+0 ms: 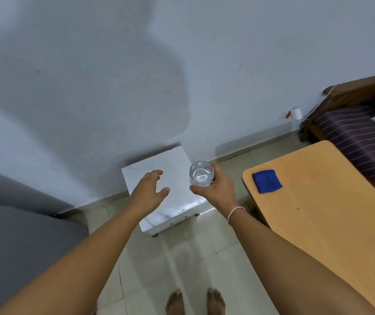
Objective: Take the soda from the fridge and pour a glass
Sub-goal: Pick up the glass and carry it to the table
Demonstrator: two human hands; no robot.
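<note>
My right hand (216, 189) holds a clear drinking glass (201, 173) upright, fingers wrapped around its lower part, above the right edge of a small white low table (177, 160). The glass looks empty. My left hand (151, 187) hovers over the same white table with fingers spread, holding nothing, a little to the left of the glass. A grey fridge (11, 223) stands at the left edge of the view, its door closed. No soda bottle is visible.
A wooden table (318, 212) stands at the right with a folded blue cloth (266, 181) on it. Behind it is a bed with a striped cover (359, 137). A pale wall is ahead. My bare feet stand on tiled floor (182, 258).
</note>
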